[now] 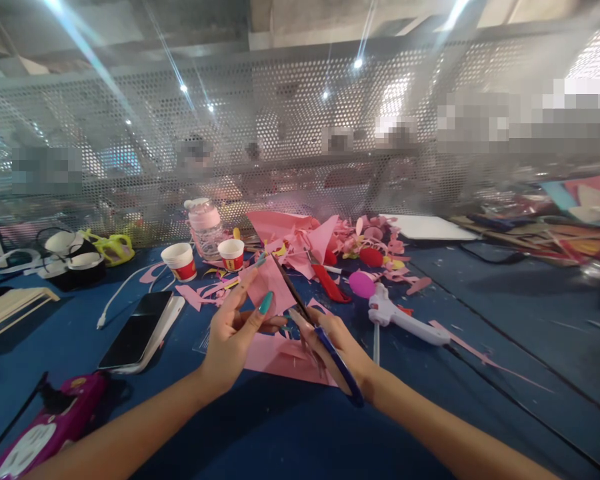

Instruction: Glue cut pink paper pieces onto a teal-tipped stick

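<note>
Left hand (235, 337) fingers pinch the pink paper piece (269, 288) above the blue surface (505, 320); right hand (337, 343) grips blue-handled scissors (313, 320), blades against the paper. Risk: blades near the fingertips could nick them.

This is a shared craft workshop: a blue tabletop (505, 313) is littered with pink paper scraps (300, 243), a white glue gun (405, 319) and paper cups (180, 261), with a perforated metal screen (300, 133) dividing it from other work places.
</note>
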`<state>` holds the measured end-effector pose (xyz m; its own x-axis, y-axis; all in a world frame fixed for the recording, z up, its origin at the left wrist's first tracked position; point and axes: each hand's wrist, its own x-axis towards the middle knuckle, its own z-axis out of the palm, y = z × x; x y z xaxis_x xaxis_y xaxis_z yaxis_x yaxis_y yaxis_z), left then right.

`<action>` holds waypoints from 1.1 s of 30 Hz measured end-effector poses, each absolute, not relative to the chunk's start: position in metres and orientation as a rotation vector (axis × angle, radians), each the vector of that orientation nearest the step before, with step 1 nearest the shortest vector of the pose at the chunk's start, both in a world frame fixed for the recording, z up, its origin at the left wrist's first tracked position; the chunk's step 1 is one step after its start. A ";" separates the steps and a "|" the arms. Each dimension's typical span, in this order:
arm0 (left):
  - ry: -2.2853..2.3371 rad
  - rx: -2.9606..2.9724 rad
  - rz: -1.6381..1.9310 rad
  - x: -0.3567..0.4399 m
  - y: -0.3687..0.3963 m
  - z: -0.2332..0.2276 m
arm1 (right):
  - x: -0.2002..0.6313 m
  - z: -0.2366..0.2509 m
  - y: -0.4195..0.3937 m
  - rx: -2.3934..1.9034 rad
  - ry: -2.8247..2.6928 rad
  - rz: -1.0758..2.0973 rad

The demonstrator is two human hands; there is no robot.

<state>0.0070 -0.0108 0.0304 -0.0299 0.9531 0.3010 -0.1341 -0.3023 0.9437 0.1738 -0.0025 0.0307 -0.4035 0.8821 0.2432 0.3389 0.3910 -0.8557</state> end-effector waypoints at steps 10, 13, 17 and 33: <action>0.954 1.319 1.508 0.009 -0.014 0.032 | 0.175 0.031 -0.003 -1.107 -2.004 0.811; 0.957 1.321 1.511 0.009 -0.014 0.031 | 0.174 0.029 -0.003 -1.109 -1.987 0.842; 0.960 1.329 1.533 0.009 -0.015 0.030 | 0.173 0.027 -0.003 -1.093 -1.977 0.866; 0.945 1.335 1.522 0.008 -0.014 0.029 | 0.172 0.029 -0.005 -1.135 -1.963 0.857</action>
<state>0.0079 -0.0142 0.0288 -0.0389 0.9449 0.3250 -0.1284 -0.3273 0.9362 0.1716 -0.0053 0.0292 -0.3695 0.8971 0.2423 0.4323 0.3967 -0.8098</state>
